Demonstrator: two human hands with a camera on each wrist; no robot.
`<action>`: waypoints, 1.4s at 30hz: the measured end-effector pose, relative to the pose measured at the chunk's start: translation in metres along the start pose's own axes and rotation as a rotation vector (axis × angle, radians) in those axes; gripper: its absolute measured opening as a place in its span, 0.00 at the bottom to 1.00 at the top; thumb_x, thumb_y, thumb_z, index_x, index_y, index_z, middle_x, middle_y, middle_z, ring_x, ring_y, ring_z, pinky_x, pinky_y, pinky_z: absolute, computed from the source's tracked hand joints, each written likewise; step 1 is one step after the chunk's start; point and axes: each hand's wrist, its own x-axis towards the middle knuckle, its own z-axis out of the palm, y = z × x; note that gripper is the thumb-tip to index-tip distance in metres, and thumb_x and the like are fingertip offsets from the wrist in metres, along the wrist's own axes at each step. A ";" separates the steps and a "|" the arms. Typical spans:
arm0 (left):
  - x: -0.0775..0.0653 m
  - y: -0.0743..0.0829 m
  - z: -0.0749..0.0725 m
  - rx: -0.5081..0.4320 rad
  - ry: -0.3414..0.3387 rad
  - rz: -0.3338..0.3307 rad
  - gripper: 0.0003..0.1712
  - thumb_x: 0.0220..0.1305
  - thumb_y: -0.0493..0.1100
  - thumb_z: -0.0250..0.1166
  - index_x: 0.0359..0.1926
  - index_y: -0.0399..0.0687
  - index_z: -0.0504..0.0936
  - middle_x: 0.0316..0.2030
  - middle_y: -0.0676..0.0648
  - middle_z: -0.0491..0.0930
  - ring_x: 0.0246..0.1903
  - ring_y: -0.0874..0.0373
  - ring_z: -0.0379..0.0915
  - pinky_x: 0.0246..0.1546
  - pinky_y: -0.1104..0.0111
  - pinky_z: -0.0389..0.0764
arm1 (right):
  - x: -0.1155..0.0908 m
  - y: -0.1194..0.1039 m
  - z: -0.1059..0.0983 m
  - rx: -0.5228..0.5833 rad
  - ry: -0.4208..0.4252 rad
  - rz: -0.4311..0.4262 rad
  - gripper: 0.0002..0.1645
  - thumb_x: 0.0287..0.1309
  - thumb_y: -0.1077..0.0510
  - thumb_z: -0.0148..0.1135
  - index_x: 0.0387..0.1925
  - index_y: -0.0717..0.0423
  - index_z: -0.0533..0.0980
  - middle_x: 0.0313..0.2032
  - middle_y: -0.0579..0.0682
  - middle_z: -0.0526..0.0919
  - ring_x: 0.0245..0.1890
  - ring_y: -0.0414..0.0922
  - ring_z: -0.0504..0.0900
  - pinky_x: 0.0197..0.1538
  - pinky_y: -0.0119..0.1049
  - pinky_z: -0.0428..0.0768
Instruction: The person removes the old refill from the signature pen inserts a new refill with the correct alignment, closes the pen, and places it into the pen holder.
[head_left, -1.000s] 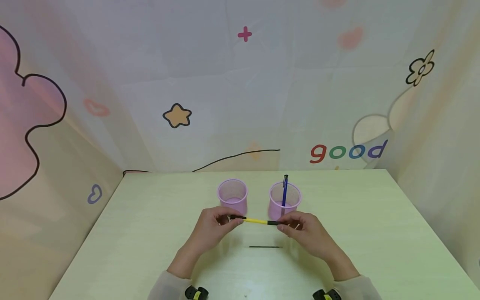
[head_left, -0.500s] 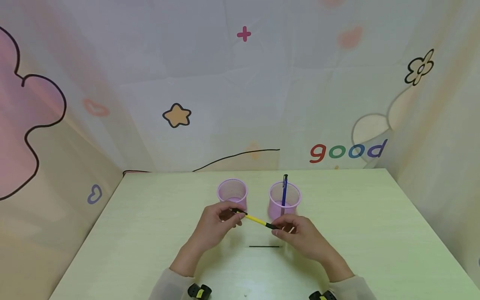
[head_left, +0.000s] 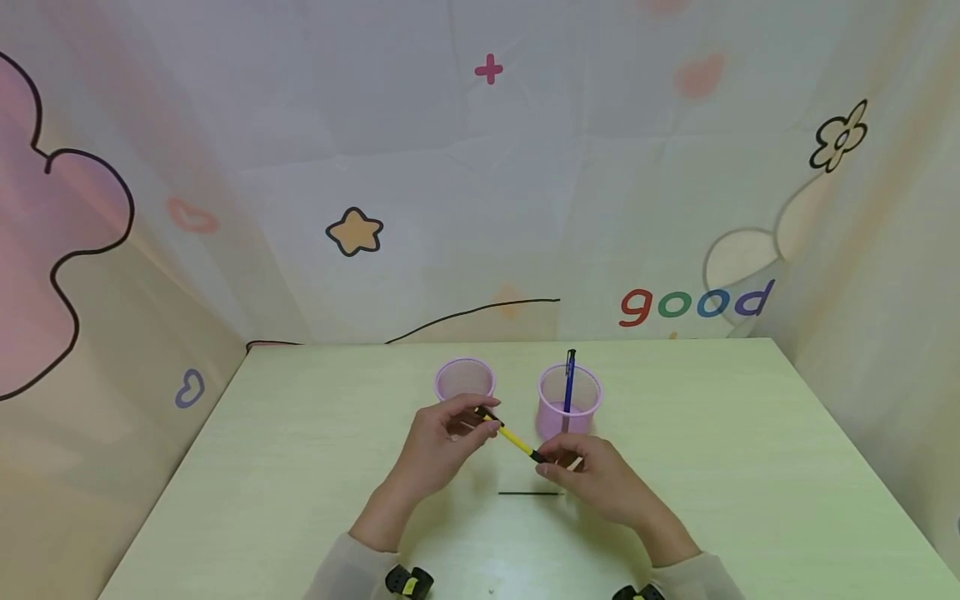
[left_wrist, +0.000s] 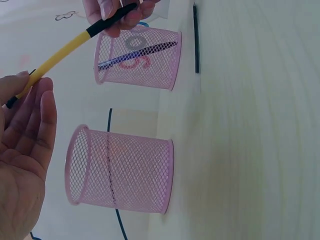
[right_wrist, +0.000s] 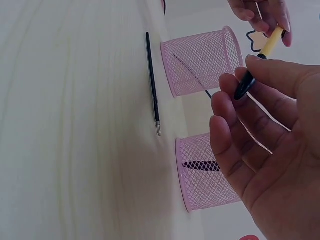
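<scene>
Both hands hold one yellow ballpoint pen (head_left: 516, 438) with black ends, tilted above the table. My left hand (head_left: 442, 446) pinches its upper end, the clip end, between thumb and fingers. Around the black grip at the lower end, the thumb and fingers of my right hand (head_left: 592, 475) close. Below the pen a thin black pen refill (right_wrist: 153, 80) lies on the table, its metal tip showing in the right wrist view. Behind the left hand stands a pink mesh pen cup (left_wrist: 125, 170). A second pink mesh cup (head_left: 551, 421), to its right, has a blue pen (head_left: 570, 383) standing in it.
The pale wooden table (head_left: 720, 450) runs back to a printed curtain (head_left: 450, 167), which also hangs along the left and right sides. The two cups stand side by side with a gap between them.
The pen has gone from nearly level to a clear slant. Its left end rose with the left hand, while the right hand came slightly lower and to the left. Cups and refill stayed put.
</scene>
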 end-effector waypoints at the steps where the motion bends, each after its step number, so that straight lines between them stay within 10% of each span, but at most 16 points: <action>1: 0.000 0.001 0.001 0.005 0.004 0.003 0.15 0.67 0.42 0.72 0.54 0.56 0.86 0.40 0.49 0.91 0.39 0.49 0.88 0.43 0.69 0.87 | 0.000 0.000 0.000 0.001 -0.003 0.003 0.14 0.67 0.51 0.69 0.47 0.57 0.84 0.37 0.44 0.87 0.40 0.38 0.82 0.41 0.32 0.82; 42: 0.016 0.016 0.027 0.129 -0.053 0.188 0.18 0.70 0.42 0.70 0.59 0.53 0.86 0.38 0.50 0.88 0.37 0.62 0.84 0.41 0.70 0.87 | 0.004 -0.011 0.013 0.053 0.004 -0.041 0.11 0.69 0.53 0.67 0.46 0.56 0.82 0.40 0.45 0.87 0.42 0.39 0.84 0.47 0.33 0.83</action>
